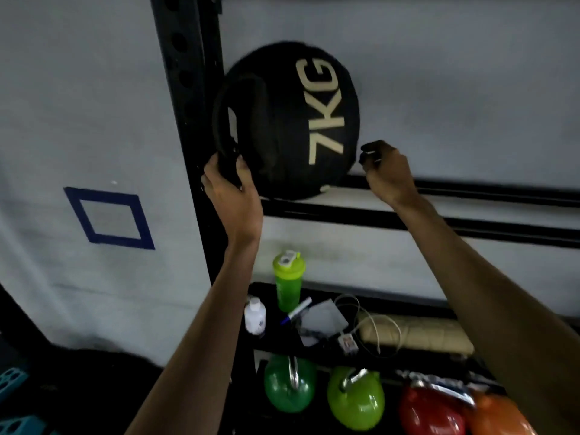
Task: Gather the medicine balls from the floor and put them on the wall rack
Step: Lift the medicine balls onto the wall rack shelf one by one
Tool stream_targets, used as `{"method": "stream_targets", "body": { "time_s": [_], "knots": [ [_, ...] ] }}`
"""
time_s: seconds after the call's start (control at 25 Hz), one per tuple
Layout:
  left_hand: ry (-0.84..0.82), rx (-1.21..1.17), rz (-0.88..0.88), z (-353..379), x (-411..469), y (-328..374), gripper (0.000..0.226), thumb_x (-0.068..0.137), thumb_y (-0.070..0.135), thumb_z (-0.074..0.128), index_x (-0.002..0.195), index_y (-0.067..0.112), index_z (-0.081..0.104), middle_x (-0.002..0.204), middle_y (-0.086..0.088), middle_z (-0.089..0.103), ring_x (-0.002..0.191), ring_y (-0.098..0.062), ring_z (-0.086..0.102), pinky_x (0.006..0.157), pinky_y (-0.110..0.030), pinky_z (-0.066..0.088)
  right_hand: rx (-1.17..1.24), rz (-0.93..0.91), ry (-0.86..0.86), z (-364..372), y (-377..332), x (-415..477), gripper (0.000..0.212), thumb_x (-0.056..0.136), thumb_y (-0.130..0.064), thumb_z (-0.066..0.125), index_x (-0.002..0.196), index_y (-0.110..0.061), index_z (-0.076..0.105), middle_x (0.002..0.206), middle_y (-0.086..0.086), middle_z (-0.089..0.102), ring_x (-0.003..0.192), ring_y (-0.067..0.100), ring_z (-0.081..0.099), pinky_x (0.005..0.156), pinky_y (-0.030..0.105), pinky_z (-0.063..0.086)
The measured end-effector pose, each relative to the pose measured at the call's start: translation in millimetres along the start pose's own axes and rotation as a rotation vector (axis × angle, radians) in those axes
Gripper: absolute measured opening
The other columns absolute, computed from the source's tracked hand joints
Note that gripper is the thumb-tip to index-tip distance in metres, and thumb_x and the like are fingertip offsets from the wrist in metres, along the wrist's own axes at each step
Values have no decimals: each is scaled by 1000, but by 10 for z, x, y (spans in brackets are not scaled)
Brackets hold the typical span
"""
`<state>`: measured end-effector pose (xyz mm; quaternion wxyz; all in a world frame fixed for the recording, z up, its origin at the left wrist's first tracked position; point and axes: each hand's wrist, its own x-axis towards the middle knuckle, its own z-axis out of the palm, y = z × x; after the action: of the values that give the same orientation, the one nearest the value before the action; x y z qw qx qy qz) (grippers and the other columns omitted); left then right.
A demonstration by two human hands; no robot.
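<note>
A black medicine ball (pixel 292 120) marked "7KG" in tan letters sits on the two black rails of the wall rack (pixel 470 211), pushed against the rack's black upright post (pixel 185 89) at the left. My left hand (pixel 229 189) grips the ball's black handle at its lower left side. To the right of the ball, my right hand (pixel 384 171) hovers just off its lower right edge, fingers loosely curled, holding nothing.
Below the rails a black shelf (pixel 370 346) holds a green shaker bottle (pixel 288 281), a small white bottle (pixel 255 315), a pen, papers, a cable and a tan pad. Green, red and orange kettlebells (pixel 354 400) stand underneath. Blue tape forms a square (pixel 110 218) on the grey wall.
</note>
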<state>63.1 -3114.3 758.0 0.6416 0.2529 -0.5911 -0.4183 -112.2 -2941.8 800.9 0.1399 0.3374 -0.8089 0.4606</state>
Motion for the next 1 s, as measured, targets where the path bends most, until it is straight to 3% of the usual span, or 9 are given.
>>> {"method": "stream_targets", "body": {
  "time_s": [0.12,0.24,0.44,0.64,0.84,1.0],
  "knots": [
    [19,-60,162,-146,-618,-58,24,90,10,50,113,2,56,102,-13,58,84,-23,60,76,-36,52,23,-155,181,-34,125,-846,24,94,-6,48,109,-6,67,102,8,71,94,19,67,81,23,52],
    [-228,-42,113,-335,-1363,-247,18,86,2,50,103,4,57,90,-1,61,78,-17,61,70,-28,49,-41,-199,253,37,282,-1714,20,95,-4,50,105,-5,68,104,8,68,100,16,63,89,23,49],
    [-769,255,-51,-474,-2366,-853,12,89,13,56,100,13,59,93,-8,71,88,-32,68,72,-36,50,-180,82,93,261,968,-2907,19,95,-11,48,98,-9,67,96,8,69,93,27,66,83,40,53],
    [-1327,556,-90,-683,-3435,-1169,12,93,17,53,100,12,61,101,-17,70,99,-39,65,77,-43,49,-269,458,-107,40,1621,-4199,13,92,-9,53,85,-12,65,85,9,70,84,33,66,71,38,47],
    [-1665,779,-94,-843,-4512,-1103,22,96,21,46,106,11,63,111,-17,68,106,-37,63,83,-38,49,-305,748,-335,-430,2212,-5292,19,93,-21,47,79,-11,56,82,12,68,81,37,66,66,45,50],
    [-1862,907,-184,-871,-5545,-978,24,91,22,46,103,13,65,110,-13,70,106,-33,66,89,-39,54,-337,936,-488,-1073,2681,-6103,21,98,-25,46,104,-15,64,105,12,67,100,33,63,86,36,51]
  ]
}}
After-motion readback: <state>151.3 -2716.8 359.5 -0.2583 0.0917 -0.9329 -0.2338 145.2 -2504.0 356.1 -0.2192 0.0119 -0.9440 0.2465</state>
